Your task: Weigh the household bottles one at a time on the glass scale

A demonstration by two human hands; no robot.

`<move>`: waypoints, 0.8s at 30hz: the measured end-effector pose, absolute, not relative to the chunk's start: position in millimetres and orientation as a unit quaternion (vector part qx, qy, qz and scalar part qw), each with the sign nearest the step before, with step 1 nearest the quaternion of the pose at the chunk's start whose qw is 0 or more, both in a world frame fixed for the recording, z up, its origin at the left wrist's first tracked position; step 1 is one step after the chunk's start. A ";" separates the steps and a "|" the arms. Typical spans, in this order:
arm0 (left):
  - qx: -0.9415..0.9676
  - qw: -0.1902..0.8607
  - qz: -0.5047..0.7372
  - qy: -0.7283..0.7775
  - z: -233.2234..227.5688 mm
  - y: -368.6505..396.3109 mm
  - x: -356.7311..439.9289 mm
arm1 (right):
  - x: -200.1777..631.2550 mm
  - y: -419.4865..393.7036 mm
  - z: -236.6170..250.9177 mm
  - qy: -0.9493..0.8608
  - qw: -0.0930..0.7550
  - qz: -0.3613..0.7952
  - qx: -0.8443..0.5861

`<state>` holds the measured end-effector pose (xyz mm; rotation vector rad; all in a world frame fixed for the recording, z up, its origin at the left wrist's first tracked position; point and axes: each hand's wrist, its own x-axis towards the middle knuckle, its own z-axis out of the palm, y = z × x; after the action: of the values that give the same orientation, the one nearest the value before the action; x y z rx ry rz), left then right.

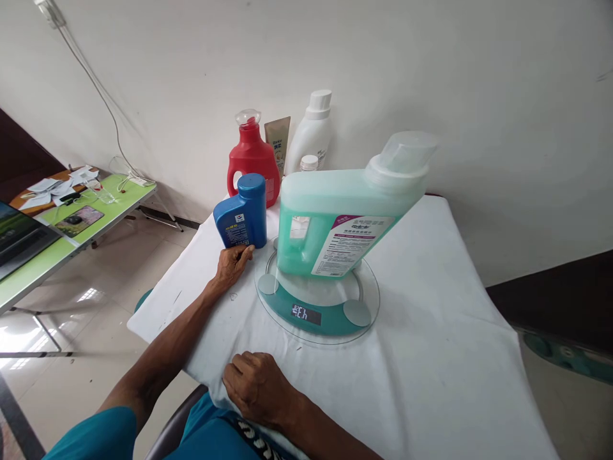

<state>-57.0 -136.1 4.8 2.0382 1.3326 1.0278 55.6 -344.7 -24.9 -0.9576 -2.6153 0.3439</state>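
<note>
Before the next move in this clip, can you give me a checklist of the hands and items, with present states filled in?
1. Green jug standing on the glass scale: ok.
2. Jug's cap in place: ok.
3. Scale display lit: ok. Its exact reading: cannot tell.
4. Left hand clear of the blue bottle: cannot tell; it is right at the base, contact unclear.
5. Right hand clear of the scale: ok, curled near the table's front edge.

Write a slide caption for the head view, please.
Green jug on a glass scale; left hand beside the blue bottle.
</note>
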 end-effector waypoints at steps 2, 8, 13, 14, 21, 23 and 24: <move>0.748 0.244 0.375 0.491 4.6 -135.8 -56.9 | 55.6 -344.4 -25.4 -0.919 0.168 0.120 -0.335; 0.747 0.239 0.375 0.494 4.1 -135.5 -57.4 | 56.0 -343.6 -25.3 -0.921 0.165 0.122 -0.331; 0.745 0.239 0.385 0.490 5.1 -136.5 -57.2 | 55.8 -343.4 -25.5 -0.923 0.156 0.124 -0.330; 0.745 0.239 0.385 0.490 5.2 -136.5 -57.2 | 55.8 -343.5 -25.9 -0.922 0.159 0.125 -0.330; 0.745 0.237 0.378 0.495 4.5 -136.0 -57.7 | 55.8 -344.1 -27.1 -0.920 0.171 0.126 -0.329; 0.745 0.236 0.377 0.496 4.5 -136.1 -57.7 | 55.8 -343.9 -26.6 -0.921 0.169 0.123 -0.330; 0.745 0.236 0.378 0.496 4.5 -136.2 -57.6 | 55.9 -343.8 -26.4 -0.921 0.167 0.121 -0.331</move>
<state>-57.6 -136.2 4.5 2.0433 1.3605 1.0366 55.9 -343.8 -26.4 -0.9427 -2.6207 0.3437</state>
